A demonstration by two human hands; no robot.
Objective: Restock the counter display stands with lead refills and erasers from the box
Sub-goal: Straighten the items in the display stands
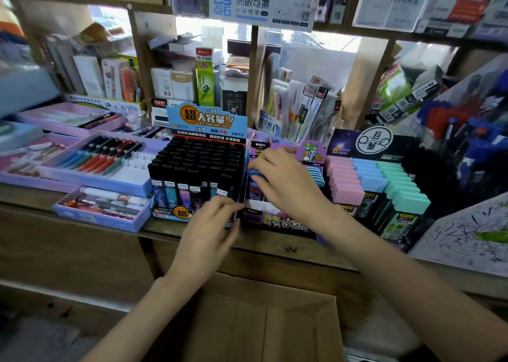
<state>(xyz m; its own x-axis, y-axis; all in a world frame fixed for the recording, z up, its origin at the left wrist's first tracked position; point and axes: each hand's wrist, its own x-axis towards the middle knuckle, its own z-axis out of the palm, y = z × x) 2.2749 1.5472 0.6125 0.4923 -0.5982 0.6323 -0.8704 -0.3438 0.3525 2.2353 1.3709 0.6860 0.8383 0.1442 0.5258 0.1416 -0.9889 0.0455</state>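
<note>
Right hand [283,182] of a shop worker pinches a blue-edged eraser [254,174] between curled fingertips and holds it at the near-empty front of the purple eraser stand [277,221], which sits directly right of the black lead refill stand [198,163]. The worker's left hand [211,224] meets the lead refill stand at its front right corner, fingers bent against the card edge; blur leaves it unclear whether they pinch the edge or only touch it. More blue-edged erasers [314,173] stand in a row further right of the lead refill stand, and the cardboard supply box [264,323] sits open below it, under the counter [288,249].

The risk appears to lie in the tight fit. An eraser pushed in at an angle could wedge against the card wall or flop flat in the open front slot. A hard press could slide the light card stand toward the counter's lip and over the box, since the left hand touches only the neighbouring stand.
</note>
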